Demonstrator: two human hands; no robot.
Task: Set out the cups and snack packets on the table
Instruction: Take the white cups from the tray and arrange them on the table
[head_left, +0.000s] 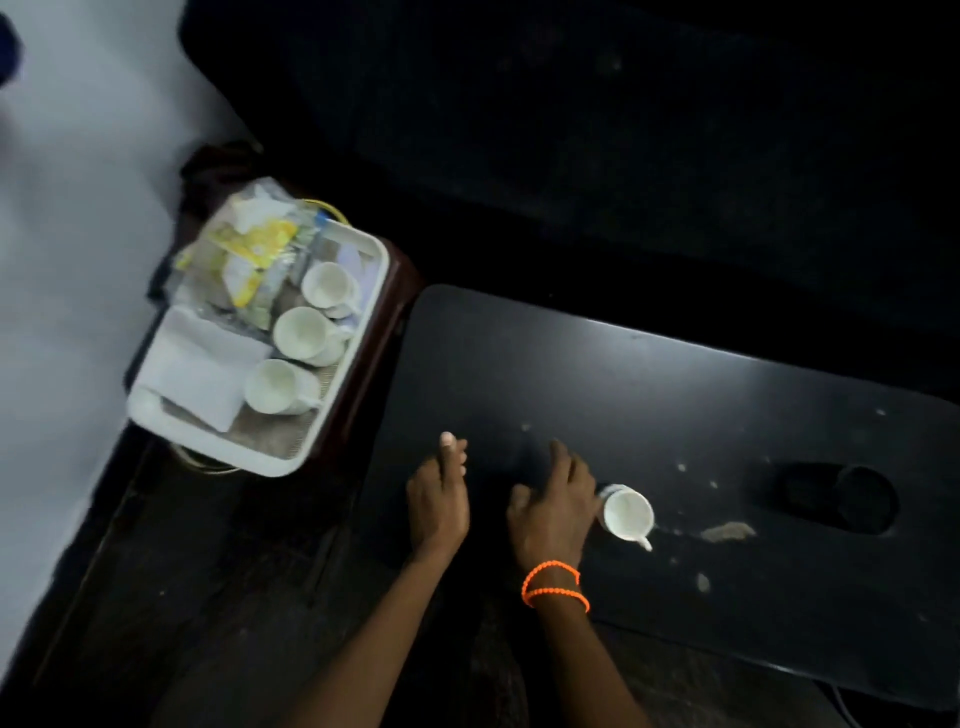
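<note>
a dark counter (675, 415) fills the right half of the view, with pale specks and a tan smear (727, 531) near its front edge and a dark cut-out hollow (839, 498) further right. one white cup (627, 514) stands upright on the counter, its handle pointing toward the person, and looks to hold nothing. the right hand (551, 512) sits just left of that cup, fingers spread and loose, its edge touching or nearly touching the cup wall; the blur makes it hard to tell which. it grips nothing. an orange beaded bracelet (555, 584) wraps twice around the right wrist. the left hand (439, 499) hovers flat over the counter's near left corner, fingers extended, holding nothing, a little apart from the right hand.

to the left of the counter, a white tray (363, 332) rests on a dark reddish-brown stand (387, 306). three more white cups lie along the tray's right side in a row: a far cup (330, 286), a middle cup (301, 332) and a near cup (272, 385). beside them on the left is a folded white cloth or paper stack (200, 366). at the far end of the tray lies a heap of clear snack packets (254, 249) with yellow and white printing; the lettering is too blurred to read. a pale floor (78, 208) shows at the left.
</note>
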